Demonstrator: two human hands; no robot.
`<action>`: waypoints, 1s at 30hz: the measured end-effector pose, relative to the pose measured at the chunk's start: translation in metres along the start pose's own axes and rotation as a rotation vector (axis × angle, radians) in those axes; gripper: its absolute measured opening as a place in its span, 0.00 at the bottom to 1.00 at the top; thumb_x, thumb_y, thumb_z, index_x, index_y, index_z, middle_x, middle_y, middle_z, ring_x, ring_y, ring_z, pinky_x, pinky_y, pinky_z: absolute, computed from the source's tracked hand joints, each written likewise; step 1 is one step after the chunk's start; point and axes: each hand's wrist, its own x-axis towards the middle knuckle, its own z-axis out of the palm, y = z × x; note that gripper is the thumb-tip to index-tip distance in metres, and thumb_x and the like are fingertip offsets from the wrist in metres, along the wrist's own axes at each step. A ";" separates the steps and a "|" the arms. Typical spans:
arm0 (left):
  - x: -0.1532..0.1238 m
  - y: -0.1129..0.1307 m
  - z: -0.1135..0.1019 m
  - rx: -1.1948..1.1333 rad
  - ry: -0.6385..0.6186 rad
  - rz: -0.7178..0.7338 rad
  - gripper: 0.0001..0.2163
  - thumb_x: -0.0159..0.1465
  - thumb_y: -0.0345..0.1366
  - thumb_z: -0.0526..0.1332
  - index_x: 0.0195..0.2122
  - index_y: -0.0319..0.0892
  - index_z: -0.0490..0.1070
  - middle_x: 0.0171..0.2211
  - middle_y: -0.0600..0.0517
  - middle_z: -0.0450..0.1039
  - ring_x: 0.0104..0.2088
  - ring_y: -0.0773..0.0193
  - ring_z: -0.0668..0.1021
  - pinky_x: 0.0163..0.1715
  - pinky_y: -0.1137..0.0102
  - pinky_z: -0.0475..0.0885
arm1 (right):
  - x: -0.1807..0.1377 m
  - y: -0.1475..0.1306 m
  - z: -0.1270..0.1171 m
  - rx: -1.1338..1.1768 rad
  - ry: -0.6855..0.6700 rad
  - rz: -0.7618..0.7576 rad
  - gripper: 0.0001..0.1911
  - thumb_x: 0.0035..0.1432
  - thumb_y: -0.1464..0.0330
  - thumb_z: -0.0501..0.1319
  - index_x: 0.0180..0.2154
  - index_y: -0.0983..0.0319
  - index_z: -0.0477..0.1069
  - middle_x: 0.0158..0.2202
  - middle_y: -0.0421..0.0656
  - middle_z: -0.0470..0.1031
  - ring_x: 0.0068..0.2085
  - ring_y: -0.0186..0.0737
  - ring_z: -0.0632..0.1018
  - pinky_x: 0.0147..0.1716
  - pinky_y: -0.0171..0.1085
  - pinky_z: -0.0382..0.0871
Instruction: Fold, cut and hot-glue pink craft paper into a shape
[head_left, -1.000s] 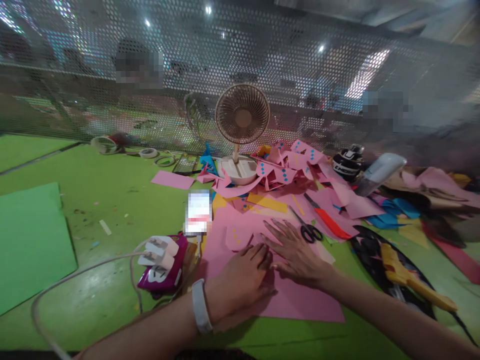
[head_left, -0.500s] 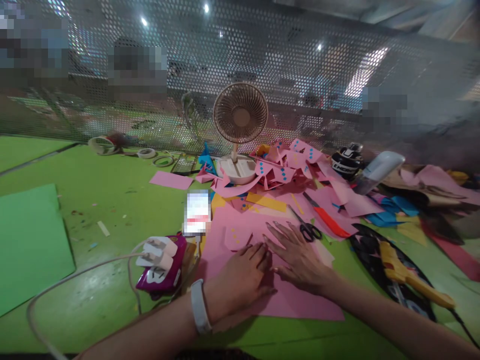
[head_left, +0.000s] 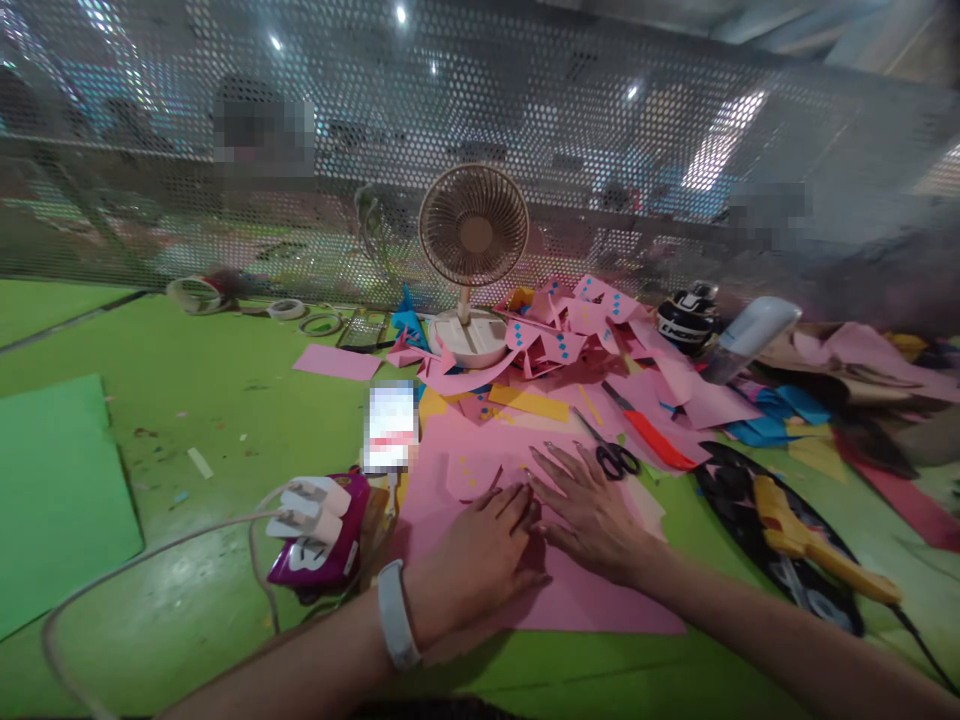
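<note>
My right hand (head_left: 592, 510) lies flat with spread fingers on a large pink paper sheet (head_left: 600, 605). Beside it, my left hand (head_left: 487, 560) rests on the same sheet, its fingers bent and held close together. Its fingertips point down near the right hand's fingers, so whatever they may hold is hidden. A small pink paper piece with yellow dots (head_left: 466, 478) lies just beyond the left hand. Black-handled scissors (head_left: 616, 460) lie past the right fingertips, next to a red-handled cutter (head_left: 660, 440).
A small fan (head_left: 474, 235) stands at the back beside heaped pink cutouts (head_left: 570, 325). Left are a phone (head_left: 390, 428), a purple power strip (head_left: 322, 545) with white plugs and a looping cable. A yellow glue gun (head_left: 810, 545) rests on a black tray (head_left: 724, 500) at right.
The whole view has shifted slightly left. Both hands keep nearly the same place and pose on the pink sheet.
</note>
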 end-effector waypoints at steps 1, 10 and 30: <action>0.000 0.000 0.000 -0.002 -0.003 -0.005 0.24 0.66 0.52 0.58 0.51 0.35 0.71 0.59 0.38 0.66 0.60 0.49 0.67 0.59 0.57 0.63 | 0.000 -0.001 0.000 0.003 0.000 0.013 0.30 0.65 0.52 0.53 0.63 0.60 0.61 0.67 0.48 0.56 0.67 0.51 0.54 0.65 0.57 0.43; 0.000 -0.001 0.002 -0.004 -0.018 -0.019 0.28 0.66 0.53 0.56 0.55 0.31 0.68 0.60 0.35 0.64 0.61 0.47 0.66 0.59 0.56 0.62 | 0.002 0.003 0.000 0.025 -0.032 0.031 0.26 0.67 0.56 0.50 0.63 0.54 0.59 0.68 0.49 0.54 0.67 0.53 0.54 0.62 0.61 0.48; -0.001 -0.003 0.007 -0.003 -0.029 -0.017 0.29 0.67 0.54 0.54 0.56 0.32 0.67 0.60 0.35 0.63 0.61 0.47 0.66 0.58 0.56 0.63 | 0.004 0.005 0.005 0.074 -0.066 0.073 0.26 0.67 0.55 0.49 0.65 0.51 0.56 0.67 0.46 0.55 0.67 0.53 0.56 0.62 0.62 0.50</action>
